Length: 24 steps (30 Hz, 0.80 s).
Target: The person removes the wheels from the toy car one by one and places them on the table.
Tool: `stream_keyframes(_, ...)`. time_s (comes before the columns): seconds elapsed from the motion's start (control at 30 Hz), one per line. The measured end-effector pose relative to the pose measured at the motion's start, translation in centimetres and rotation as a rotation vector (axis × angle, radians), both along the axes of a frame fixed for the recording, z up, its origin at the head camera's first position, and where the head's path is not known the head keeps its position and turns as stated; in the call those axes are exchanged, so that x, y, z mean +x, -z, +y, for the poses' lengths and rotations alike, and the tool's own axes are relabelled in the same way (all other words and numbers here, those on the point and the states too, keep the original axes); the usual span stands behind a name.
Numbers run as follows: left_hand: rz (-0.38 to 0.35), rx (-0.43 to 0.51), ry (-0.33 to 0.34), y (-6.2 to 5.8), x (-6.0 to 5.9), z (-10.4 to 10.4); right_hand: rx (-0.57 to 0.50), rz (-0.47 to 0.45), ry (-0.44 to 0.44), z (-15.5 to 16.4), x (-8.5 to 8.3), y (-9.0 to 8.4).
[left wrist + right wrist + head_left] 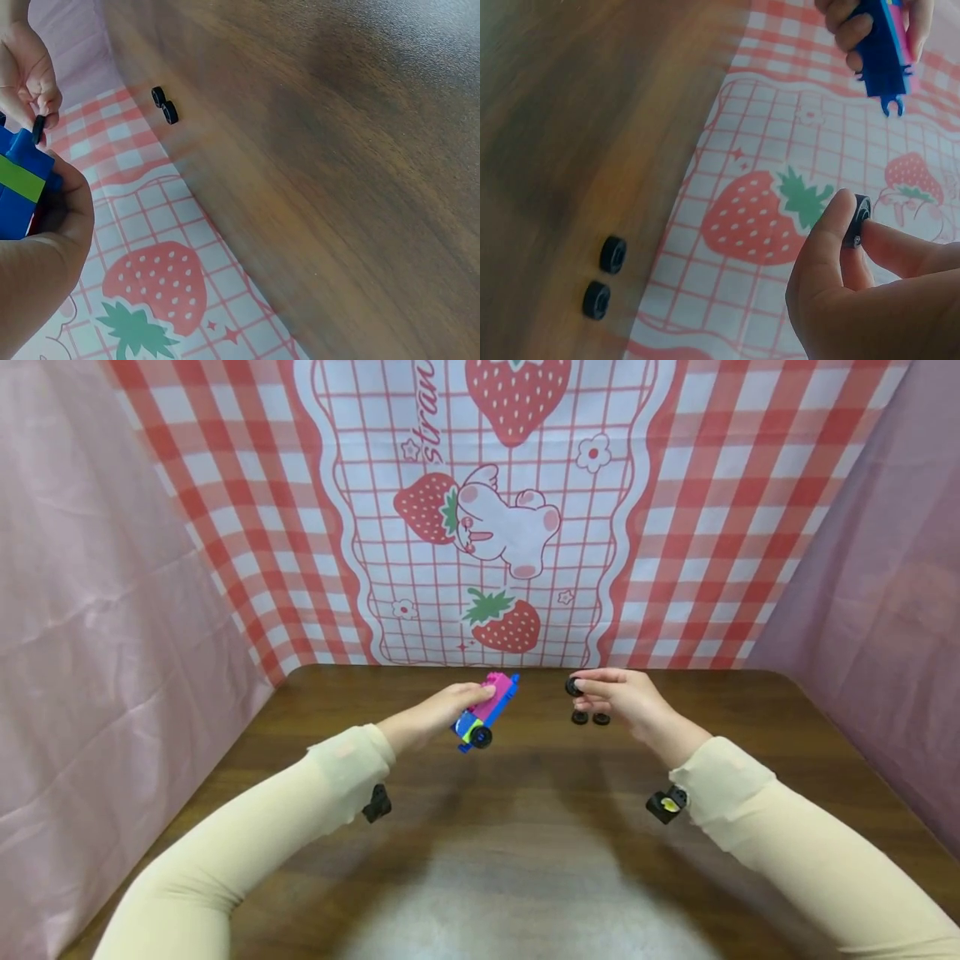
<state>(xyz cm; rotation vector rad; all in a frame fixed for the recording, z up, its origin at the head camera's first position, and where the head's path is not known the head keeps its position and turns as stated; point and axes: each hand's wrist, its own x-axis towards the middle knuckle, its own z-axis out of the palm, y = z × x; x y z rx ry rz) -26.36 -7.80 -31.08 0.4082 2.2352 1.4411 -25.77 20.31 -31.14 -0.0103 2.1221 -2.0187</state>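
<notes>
Black wheel (573, 686) pinched in the right hand (626, 697), left hand (442, 710) gripping the toy car (486, 712) beside it — line up squarely with the axle.

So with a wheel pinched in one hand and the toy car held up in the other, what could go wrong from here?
The right hand pinches the small wheel only at the fingertips, so it could slip and roll off.
The left hand holds the car above the table; pressing a wheel on might loosen that grip or pop bricks apart.
The two loose wheels lie just under the right hand and could be knocked away.
</notes>
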Motion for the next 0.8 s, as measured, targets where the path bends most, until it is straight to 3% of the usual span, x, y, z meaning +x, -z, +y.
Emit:
stream_keyframes(0.37, -0.049, -0.008, 0.011, 0.2, -0.1, -0.2, 0.032, -0.032, -0.004, 2.6, -1.9, 1.8)
stream_keyframes(0.8, -0.039, 0.01, 0.037, 0.2, 0.3, 0.3, 0.035, -0.108, -0.036, 6.0, -4.5, 3.8)
